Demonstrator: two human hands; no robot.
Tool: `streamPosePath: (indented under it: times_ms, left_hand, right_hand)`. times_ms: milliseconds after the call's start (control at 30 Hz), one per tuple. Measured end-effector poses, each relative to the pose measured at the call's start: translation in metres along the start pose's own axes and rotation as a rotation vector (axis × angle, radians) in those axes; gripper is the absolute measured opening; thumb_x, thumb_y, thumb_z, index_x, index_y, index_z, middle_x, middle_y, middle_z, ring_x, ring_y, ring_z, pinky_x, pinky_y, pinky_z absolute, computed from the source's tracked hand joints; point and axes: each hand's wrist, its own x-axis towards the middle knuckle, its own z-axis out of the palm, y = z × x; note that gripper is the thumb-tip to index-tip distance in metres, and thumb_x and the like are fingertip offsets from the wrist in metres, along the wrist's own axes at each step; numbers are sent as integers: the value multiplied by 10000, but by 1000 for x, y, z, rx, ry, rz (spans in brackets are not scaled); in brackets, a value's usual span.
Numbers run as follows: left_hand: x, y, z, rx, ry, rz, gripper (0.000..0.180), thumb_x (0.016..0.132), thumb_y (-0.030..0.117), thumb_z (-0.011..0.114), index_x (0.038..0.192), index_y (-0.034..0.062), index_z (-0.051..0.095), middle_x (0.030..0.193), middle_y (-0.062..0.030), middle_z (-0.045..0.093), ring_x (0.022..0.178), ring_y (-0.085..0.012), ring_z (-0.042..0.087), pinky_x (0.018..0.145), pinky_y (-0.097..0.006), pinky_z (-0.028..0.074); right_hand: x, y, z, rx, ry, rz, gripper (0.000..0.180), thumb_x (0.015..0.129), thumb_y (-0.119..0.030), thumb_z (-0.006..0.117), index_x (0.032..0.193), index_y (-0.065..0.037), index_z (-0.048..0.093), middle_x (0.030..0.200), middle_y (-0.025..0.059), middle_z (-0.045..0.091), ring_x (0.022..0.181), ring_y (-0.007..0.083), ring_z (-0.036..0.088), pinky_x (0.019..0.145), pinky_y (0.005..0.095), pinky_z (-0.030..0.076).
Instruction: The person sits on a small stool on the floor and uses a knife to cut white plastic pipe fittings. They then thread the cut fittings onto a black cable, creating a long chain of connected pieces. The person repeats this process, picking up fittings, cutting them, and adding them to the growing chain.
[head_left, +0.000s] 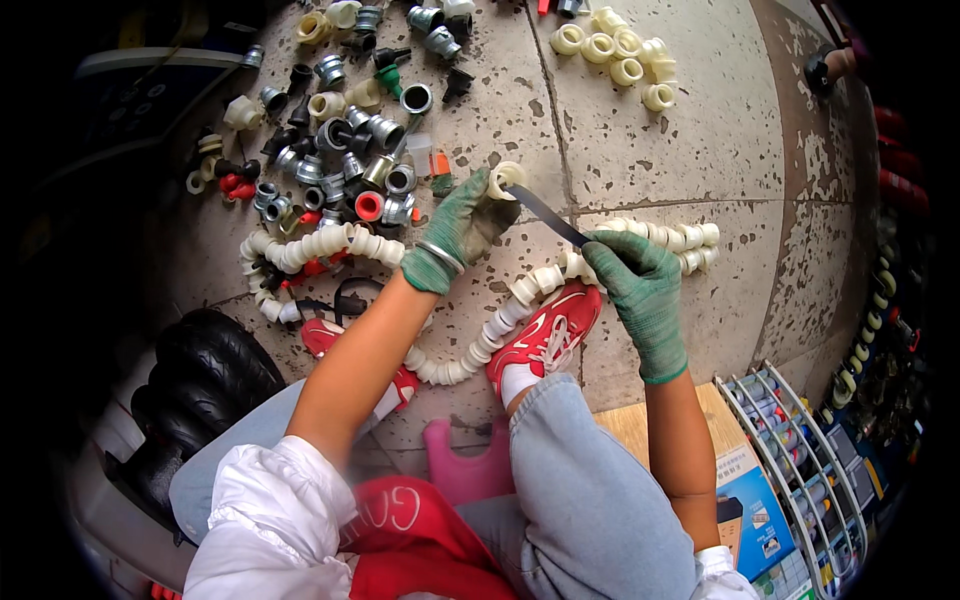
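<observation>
Both hands wear green knit gloves. My left hand (465, 225) is closed around a cream plastic ring-shaped pipe fitting (506, 180), its open end facing up. Pinched in my right hand (635, 285) is a flat black strap (545, 215), whose far end runs into the fitting's opening. Below my hands, a long string of white plastic fittings (485, 345) winds across the floor between and around my red shoes (552, 335). Part of a black strap (350, 300) shows at the string's left side.
A pile of metal, black, red and cream fittings (350, 135) lies ahead to the left. Several cream fittings (627, 45) sit at the far right. Black tyres (215, 365) stand at left; a wire rack (800, 460) and boxes (755, 520) stand at right. A pink stool (465, 470) is beneath me.
</observation>
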Motion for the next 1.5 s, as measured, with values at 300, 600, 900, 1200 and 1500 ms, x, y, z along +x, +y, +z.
streamPosePath:
  times_ms: [300,600,900,1200,1500]
  left_hand:
    - [-18,0,24,153,-37,6,349,895,207,598,1206,61,534,1169,-105,576,1080,-229,563,946,-383,478]
    - [-37,-14,57,676,141,288,292,927,116,520,1198,8,528,1135,-141,616,1034,-250,598,936,-353,464]
    - [-138,13,153,812,-261,707,255,927,72,523,1161,-17,571,1060,-109,647,997,-175,604,869,-296,496]
    - [-209,136,-56,1739,776,392,262,869,304,560,940,65,643,807,-107,656,736,-213,623,713,-323,482]
    - [-228,53,-148,2399,697,412,337,822,207,545,1158,225,561,1179,-98,535,1047,-297,548,896,-412,430]
  right_hand:
    - [14,18,9,-52,20,7,178,835,-97,660,969,20,669,780,32,663,681,59,567,603,189,459]
    - [16,53,22,-231,4,-42,375,776,-108,676,1120,13,591,950,120,639,843,161,597,740,273,484]
    - [-25,-40,24,209,-355,-148,289,894,-60,532,1180,-17,542,888,26,572,759,67,550,646,195,463]
    - [-71,-122,-111,-302,353,-620,204,909,-98,534,1088,-16,590,842,12,574,713,96,518,619,227,431]
    - [-154,-245,-220,-1386,1077,-1051,315,867,-73,580,1177,-24,560,1003,85,634,816,203,615,736,297,507]
